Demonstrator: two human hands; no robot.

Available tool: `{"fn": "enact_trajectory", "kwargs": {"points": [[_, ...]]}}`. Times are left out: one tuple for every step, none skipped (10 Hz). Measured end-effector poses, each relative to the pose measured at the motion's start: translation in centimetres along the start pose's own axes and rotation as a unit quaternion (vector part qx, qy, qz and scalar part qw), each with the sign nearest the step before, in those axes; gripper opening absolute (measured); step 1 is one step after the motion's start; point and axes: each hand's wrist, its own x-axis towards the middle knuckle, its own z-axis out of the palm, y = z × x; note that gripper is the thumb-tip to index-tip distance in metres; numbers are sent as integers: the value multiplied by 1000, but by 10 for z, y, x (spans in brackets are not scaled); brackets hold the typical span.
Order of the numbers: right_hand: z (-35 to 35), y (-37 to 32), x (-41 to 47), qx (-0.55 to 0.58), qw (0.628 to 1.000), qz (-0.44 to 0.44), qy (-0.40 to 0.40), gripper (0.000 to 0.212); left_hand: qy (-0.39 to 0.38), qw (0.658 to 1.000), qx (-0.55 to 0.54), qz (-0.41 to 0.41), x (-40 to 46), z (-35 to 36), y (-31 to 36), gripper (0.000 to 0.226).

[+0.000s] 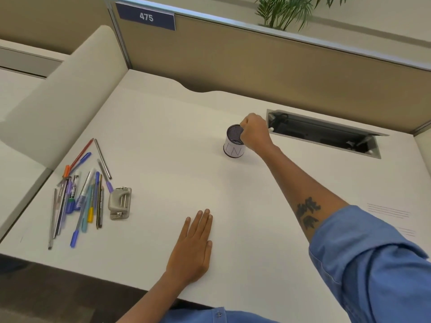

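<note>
Palm down and fingers straight, the left hand (193, 248) is lying flat on the desk (163, 136) at bottom centre of the frame, holding nothing, prob. just bracing. To its left, at lower left, pens (79, 194) are lying in a loose pile, w/ a grey hole punch (120, 203) just beside them on the right.

Further up, a bit right of centre, the pen cup (234, 145) is standing upright on the desk: dark mesh w/ a white label round it. The right hand (254, 134) is gripping it at the rim from the right side, fingers curled over the top edge. A small white bit is poking out behind the knuckles; can't tell what it is.

Step in hand looks like positioning the cup for the pens. A rim grip is off-centre, so the cup is likely wanting to tip. Best approach:
- sliding it, or lifting it straight up
- bringing it nearer the pile
- letting go only w/ the base flat

The open cable hatch (326, 134) is sitting just right of the hand, so the cup should be going away from that edge.

Beyond, the tan partition (256, 66) is carrying a "475" sign (145, 17) at upper left, and a plant (284, 10) is showing at top right.
</note>
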Motion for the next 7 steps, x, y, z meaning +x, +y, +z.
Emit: {"fn": "enact_trajectory", "kwargs": {"points": [[7, 7, 12, 68, 996, 40, 34, 15, -5, 1000, -1, -2, 0, -2, 1, 73], [7, 10, 17, 105, 992, 50, 55, 11, -10, 1000, 2, -2, 0, -3, 1, 74], [7, 13, 19, 99, 992, 50, 64, 11, -7, 1000, 5, -1, 0, -3, 1, 74], [5, 16, 17, 95, 992, 49, 61, 15, -8, 1000, 2, 0, 1, -5, 2, 75], [2, 17, 13, 98, 992, 44, 63, 17, -19, 1000, 1, 0, 0, -6, 2, 75], [-2, 22, 9, 121, 989, 46, 73, 13, -13, 1000, 4, 3, 1, -9, 3, 75], [-3, 31, 1, 143, 983, 37, 107, 8, -10, 1000, -1, 0, 1, -7, 3, 76]]}}
